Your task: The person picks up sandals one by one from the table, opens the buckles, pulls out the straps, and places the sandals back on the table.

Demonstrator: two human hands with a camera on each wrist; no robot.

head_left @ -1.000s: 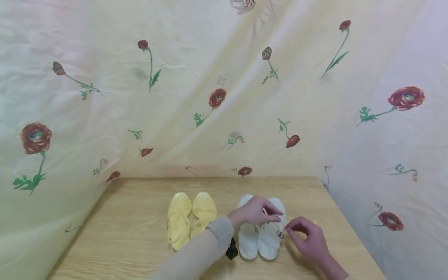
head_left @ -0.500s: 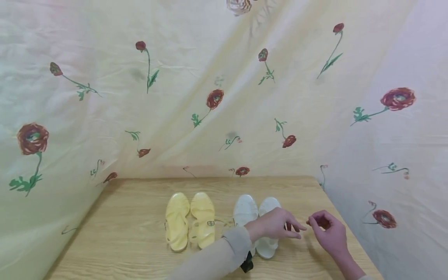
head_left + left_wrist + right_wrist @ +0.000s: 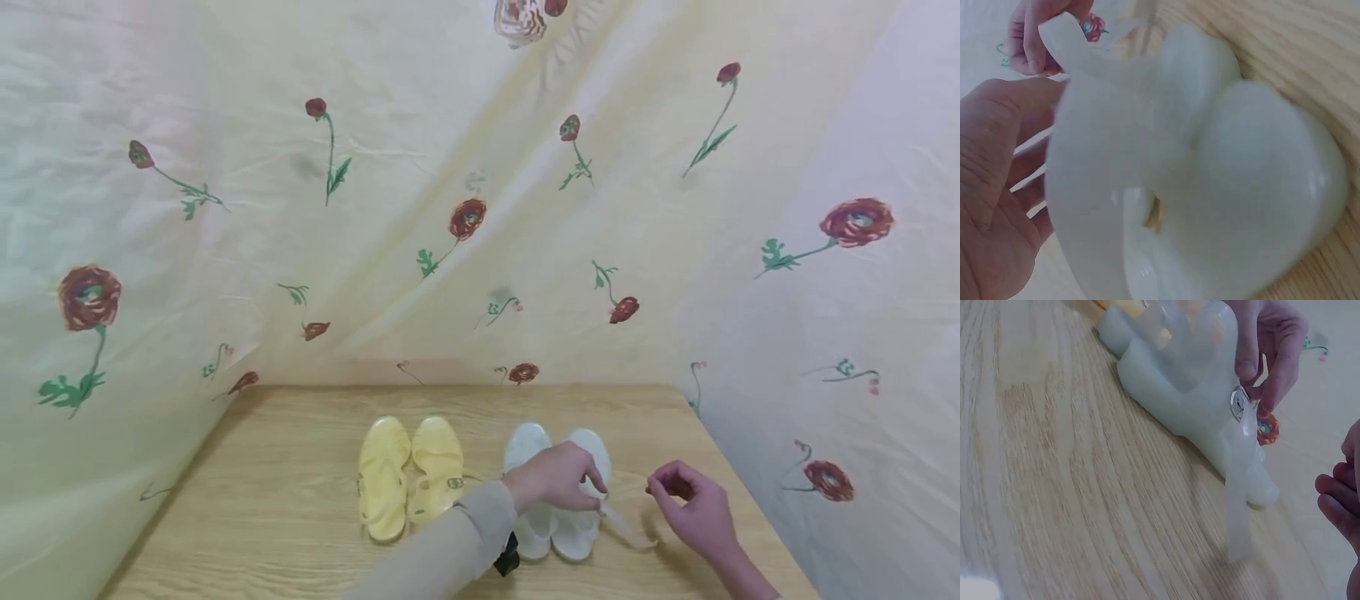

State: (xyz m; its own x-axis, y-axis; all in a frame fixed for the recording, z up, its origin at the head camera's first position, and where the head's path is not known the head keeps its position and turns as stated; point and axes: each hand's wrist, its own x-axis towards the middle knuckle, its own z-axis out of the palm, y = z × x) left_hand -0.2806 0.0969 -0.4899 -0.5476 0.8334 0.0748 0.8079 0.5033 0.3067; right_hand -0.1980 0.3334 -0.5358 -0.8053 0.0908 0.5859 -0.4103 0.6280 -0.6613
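A pair of white jelly sandals [image 3: 573, 537] stands on the wooden table, toes to the back. My left hand [image 3: 555, 477] reaches over them, thumb and fingers at the right sandal's side strap [image 3: 626, 529]. In the right wrist view, the left fingertips pinch beside the metal buckle [image 3: 1239, 404], and the strap's loose end hangs down. My right hand [image 3: 693, 508] hovers right of the sandals, apart from them. Its fingers are loosely curled, thumb near the index tip, with nothing visible between them. The left hand and sleeve partly cover the sandals in the head view.
Left of the white pair stands a pair of yellow sandals [image 3: 384, 483], partly hidden by the left sleeve [image 3: 450, 542]. A small black object [image 3: 507, 557] shows by the left wrist. Floral cloth [image 3: 420, 208] hangs behind and beside the wooden table [image 3: 285, 483].
Both hands first worked at the right white sandal's strap and buckle, then moved right. The left hand has returned to the buckle, the strap end now hangs loose, and the right hand stays apart.
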